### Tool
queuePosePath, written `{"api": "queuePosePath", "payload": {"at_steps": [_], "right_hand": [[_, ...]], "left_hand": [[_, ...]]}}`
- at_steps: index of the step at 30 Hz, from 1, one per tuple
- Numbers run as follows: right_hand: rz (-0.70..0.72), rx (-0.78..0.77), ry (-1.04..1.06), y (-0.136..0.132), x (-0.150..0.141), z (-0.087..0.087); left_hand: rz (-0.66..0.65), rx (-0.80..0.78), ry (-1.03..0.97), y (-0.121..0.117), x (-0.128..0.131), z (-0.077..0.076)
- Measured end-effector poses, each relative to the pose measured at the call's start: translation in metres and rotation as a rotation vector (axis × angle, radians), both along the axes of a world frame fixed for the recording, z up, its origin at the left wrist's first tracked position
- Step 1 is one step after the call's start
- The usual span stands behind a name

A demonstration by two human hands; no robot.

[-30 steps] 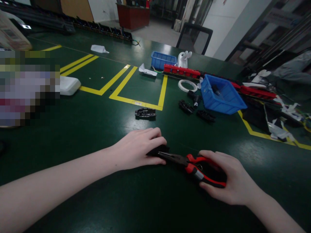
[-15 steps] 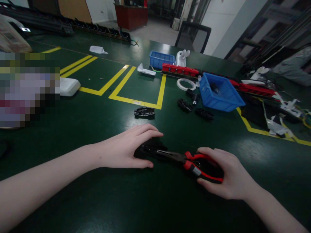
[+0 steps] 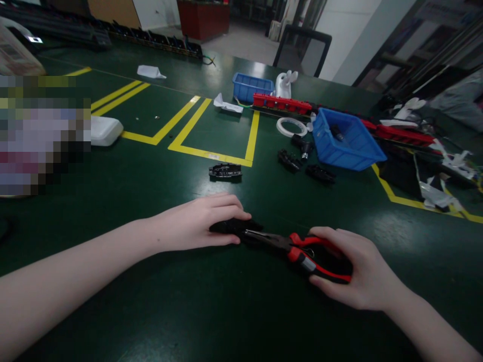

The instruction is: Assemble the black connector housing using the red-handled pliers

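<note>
My left hand point(image 3: 211, 221) is closed around a black part point(image 3: 232, 227) lying on the green table, thumb on the near side and fingers on the far side. The part's exact kind is too dark to make out. In my right hand point(image 3: 350, 266) are long-nose pliers point(image 3: 300, 251) with red and black handles. Their jaws point left and reach the right end of the black part; whether they grip it cannot be told. Just beyond my left hand lies another black molded piece point(image 3: 225, 172).
Two more black pieces point(image 3: 289, 160) point(image 3: 320, 173) and a black fitting with a metal end point(image 3: 302, 147) lie by a blue bin point(image 3: 347, 141). Behind are a white tape roll point(image 3: 291, 127), red strips point(image 3: 281, 103) and a second blue bin point(image 3: 252, 88). Yellow tape point(image 3: 211, 155) marks the table.
My left thumb and fingers have closed in on the black part, where before they were spread wider. The pliers stay at its right end, shifted very slightly in view.
</note>
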State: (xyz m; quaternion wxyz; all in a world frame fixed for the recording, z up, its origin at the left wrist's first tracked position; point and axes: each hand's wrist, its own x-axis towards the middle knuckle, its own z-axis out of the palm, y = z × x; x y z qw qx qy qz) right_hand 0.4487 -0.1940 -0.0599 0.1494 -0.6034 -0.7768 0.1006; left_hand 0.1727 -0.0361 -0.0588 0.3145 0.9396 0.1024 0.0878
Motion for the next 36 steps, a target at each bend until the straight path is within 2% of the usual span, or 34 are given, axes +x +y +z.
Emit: {"api": "queuePosePath", "payload": {"at_steps": [11,16,20,36], "right_hand": [[-0.001,0.031,0.015,0.001,-0.002,-0.002],[-0.105,-0.038,0.112,-0.003,0.000,0.001],[-0.114,-0.100,0.159,-0.003,0.001,0.003],[-0.205,-0.141,0.031,-0.011,0.014,0.004]], "left_hand": [[-0.004,0.052,-0.034,0.001,0.002,-0.004],[-0.007,0.068,-0.022,0.002,0.002,-0.003],[-0.034,0.070,0.002,0.003,0.002,-0.001],[0.003,-0.116,0.006,0.004,0.002,0.000]]}}
